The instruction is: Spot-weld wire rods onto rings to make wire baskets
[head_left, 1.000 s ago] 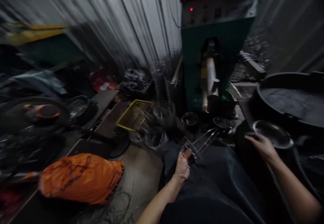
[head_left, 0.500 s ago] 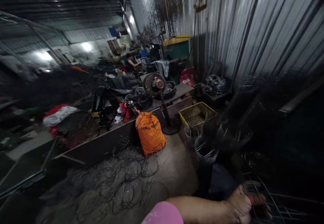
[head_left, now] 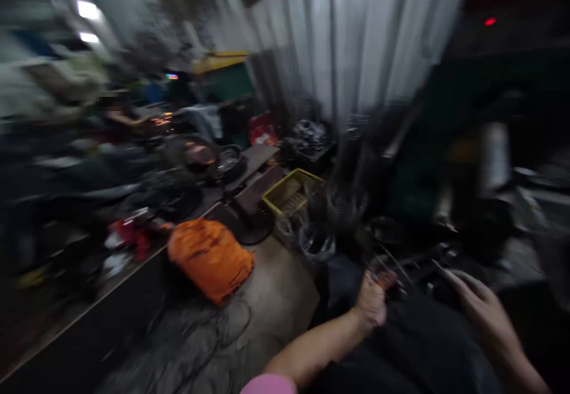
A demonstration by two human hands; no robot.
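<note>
My left hand is closed at the centre right, low in the head view, with reddish-brown wrapping on its fingers. It grips a thin metal wire frame, whose straight wires run past the fingers; its full shape is lost in blur and dark. To the right, my right hand reaches in with its fingers drawn together. A thin, pale sliver shows at its fingertips, too blurred to name. Both hands are above my dark-clothed lap.
An orange sack stands on the floor beside a black standing fan. Beyond my left hand are a yellow crate and clear-lined bins of wire pieces. Wire coils cover the floor. Farther back, a person sits near orange sparks.
The view has swung to the right, so the sack and fan sit farther left. My right hand has come into view. My left hand keeps hold of the wire frame. Sparks now show near the person.
</note>
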